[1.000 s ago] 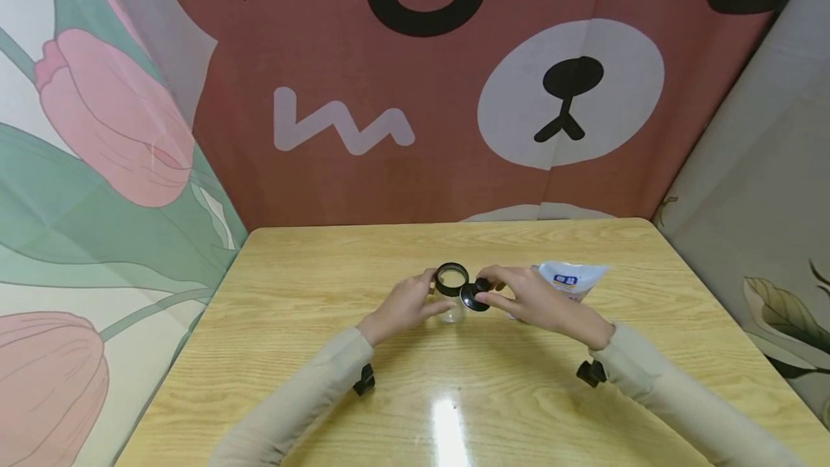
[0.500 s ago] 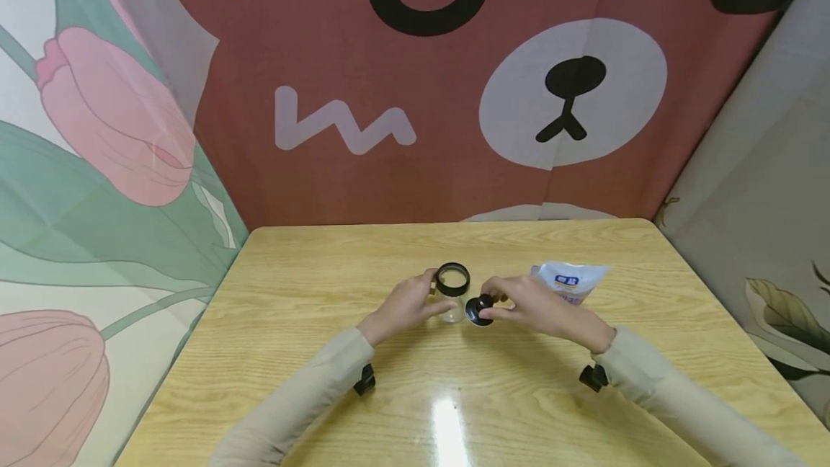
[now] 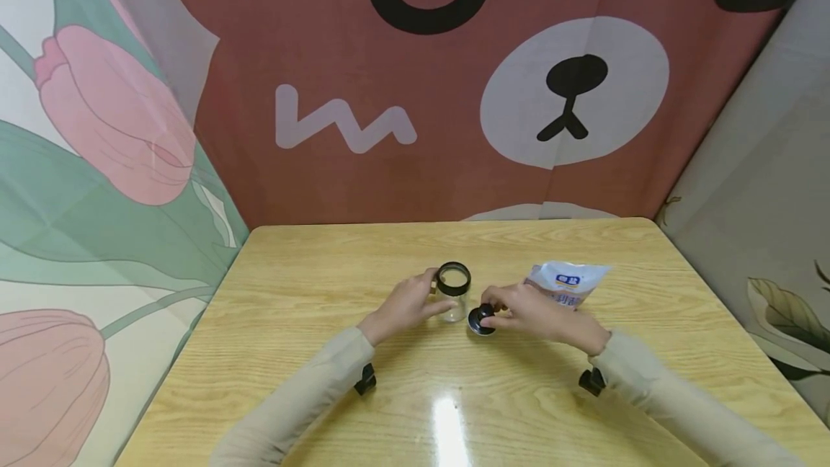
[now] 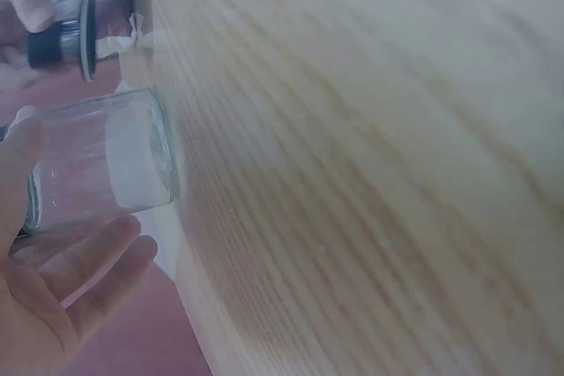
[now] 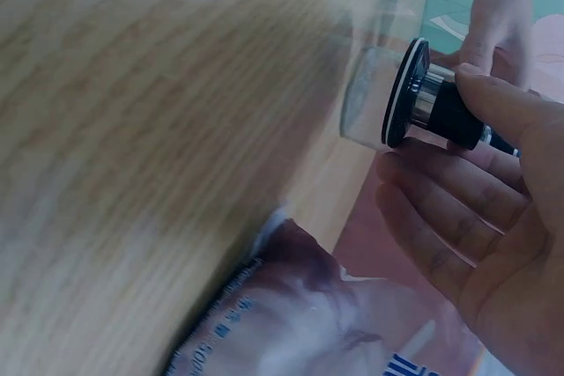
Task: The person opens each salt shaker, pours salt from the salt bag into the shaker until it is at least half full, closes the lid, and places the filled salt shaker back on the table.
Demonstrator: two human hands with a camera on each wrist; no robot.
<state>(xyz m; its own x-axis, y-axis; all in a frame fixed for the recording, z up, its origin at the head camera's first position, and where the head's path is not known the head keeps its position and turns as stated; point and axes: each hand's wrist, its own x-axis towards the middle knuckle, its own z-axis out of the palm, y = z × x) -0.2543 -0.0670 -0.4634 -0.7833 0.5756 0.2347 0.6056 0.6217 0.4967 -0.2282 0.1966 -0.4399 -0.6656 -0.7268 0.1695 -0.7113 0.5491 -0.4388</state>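
Observation:
My left hand [image 3: 405, 306] grips an upright clear glass jar [image 3: 457, 304] with a black ring round its top. In the left wrist view the jar's base stands on the wooden table. Just right of the jar, my right hand [image 3: 537, 314] pinches the knob of a round black lid [image 3: 477, 322] between thumb and fingers. The right wrist view shows the lid [image 5: 405, 94] with its silver-banded knob, held apart from the tabletop. Its disc faces down at a slight tilt. No contents show inside the jar [image 4: 101, 156].
A white and purple plastic bag [image 3: 570, 279] with blue print stands behind my right hand. The wooden table [image 3: 311, 265] reaches back to a patterned cloth backdrop [image 3: 344, 186]. A small black device [image 3: 366, 380] sits under each wrist.
My right hand has moved the lid away from the jar's rim, down and slightly right, nearer to the table. My left hand and the jar have stayed in place.

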